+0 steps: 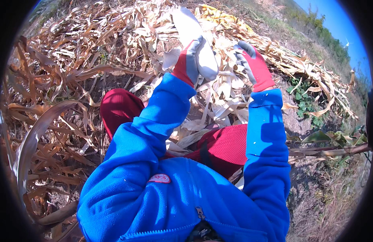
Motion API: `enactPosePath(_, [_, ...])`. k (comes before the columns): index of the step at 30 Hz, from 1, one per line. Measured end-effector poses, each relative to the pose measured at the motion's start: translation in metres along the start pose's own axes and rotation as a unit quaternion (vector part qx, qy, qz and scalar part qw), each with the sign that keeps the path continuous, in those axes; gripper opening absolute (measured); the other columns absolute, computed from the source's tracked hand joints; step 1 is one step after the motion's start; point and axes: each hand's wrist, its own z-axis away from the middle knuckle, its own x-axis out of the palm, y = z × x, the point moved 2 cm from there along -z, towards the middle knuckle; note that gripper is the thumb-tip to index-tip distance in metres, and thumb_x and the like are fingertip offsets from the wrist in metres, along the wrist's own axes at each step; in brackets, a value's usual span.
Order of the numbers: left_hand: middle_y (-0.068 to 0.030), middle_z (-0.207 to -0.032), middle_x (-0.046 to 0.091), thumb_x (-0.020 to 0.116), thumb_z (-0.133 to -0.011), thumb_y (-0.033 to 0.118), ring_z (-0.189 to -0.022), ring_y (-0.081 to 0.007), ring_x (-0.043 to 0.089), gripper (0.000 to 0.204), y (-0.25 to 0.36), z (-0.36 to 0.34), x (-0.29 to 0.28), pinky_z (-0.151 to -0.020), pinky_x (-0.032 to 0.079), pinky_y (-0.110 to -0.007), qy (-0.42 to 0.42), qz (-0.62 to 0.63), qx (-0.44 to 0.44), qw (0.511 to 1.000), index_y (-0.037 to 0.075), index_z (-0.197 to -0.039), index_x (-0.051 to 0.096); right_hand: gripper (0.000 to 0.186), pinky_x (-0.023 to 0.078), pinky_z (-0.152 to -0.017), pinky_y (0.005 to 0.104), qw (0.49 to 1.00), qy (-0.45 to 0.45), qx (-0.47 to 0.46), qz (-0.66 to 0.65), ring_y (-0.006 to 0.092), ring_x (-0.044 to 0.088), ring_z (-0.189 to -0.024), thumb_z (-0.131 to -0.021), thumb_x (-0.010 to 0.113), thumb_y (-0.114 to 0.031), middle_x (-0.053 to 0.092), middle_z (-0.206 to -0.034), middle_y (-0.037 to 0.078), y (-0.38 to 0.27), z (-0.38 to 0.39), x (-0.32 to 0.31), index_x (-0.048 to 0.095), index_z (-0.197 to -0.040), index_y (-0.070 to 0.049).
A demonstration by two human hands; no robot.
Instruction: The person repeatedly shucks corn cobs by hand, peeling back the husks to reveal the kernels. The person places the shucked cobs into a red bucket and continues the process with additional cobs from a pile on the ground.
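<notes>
Both my hands wear red gloves with grey palms and fingers. My left hand (pixel 189 60) is closed round a long corn ear (pixel 207 60) in a pale, nearly white husk. The ear's rounded end points toward me, and its far part reaches up and to the left, past the hand. To the right, apart from the ear, my right hand (pixel 253 64) is raised with its fingers loosely bent and spaced. I see nothing in it. Loose pale husks (pixel 224 94) lie beneath and between the two hands.
Bare yellow corn ears (pixel 222 15) lie in a pile beyond my hands. Dry corn stalks and leaves (pixel 53 133) cover the ground on the left. My bent knees in red trousers (pixel 224 147) are close below. A stalk (pixel 327 151) juts in at the right, near green weeds (pixel 303 99).
</notes>
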Motion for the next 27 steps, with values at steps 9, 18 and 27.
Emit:
enactPosePath(9, [-0.0093,-0.11,0.051,0.039,-0.099,0.037,-0.085,-0.0148,0.055,0.045,0.029,-0.013,0.006,-0.075,0.047,-0.029,-0.006,-0.187,0.064,0.98,0.004,-0.129,0.038,0.034,0.048,-0.071,0.0244,0.997,-0.011,-0.041,-0.062,0.0104,0.058,-0.083,-0.088,0.064,-0.02,0.063,-0.097,0.005,0.001,-0.004,0.103,0.057,-0.117,-0.004])
enactPosePath(18, [-0.0037,-0.098,0.062,0.052,-0.094,0.03,-0.093,-0.0131,0.059,0.033,0.046,-0.049,-0.025,-0.083,0.046,-0.029,-0.204,-0.157,0.005,0.966,0.003,-0.11,0.057,0.036,0.05,-0.07,0.023,0.996,-0.011,-0.09,-0.029,0.0104,0.059,-0.086,-0.094,0.051,-0.025,0.062,-0.098,0.004,-0.003,-0.033,0.104,0.054,-0.123,-0.003])
enactPosePath(27, [0.0,-0.08,0.056,0.061,-0.089,0.025,-0.068,-0.0072,0.053,0.022,0.003,-0.101,-0.04,-0.058,0.044,-0.023,-0.02,-0.063,-0.001,0.998,0.006,-0.097,0.057,0.028,0.049,-0.07,0.0262,0.963,0.105,0.068,-0.237,0.0149,0.061,-0.084,-0.093,0.053,-0.014,0.063,-0.097,0.007,0.055,-0.062,0.113,0.053,-0.116,0.001])
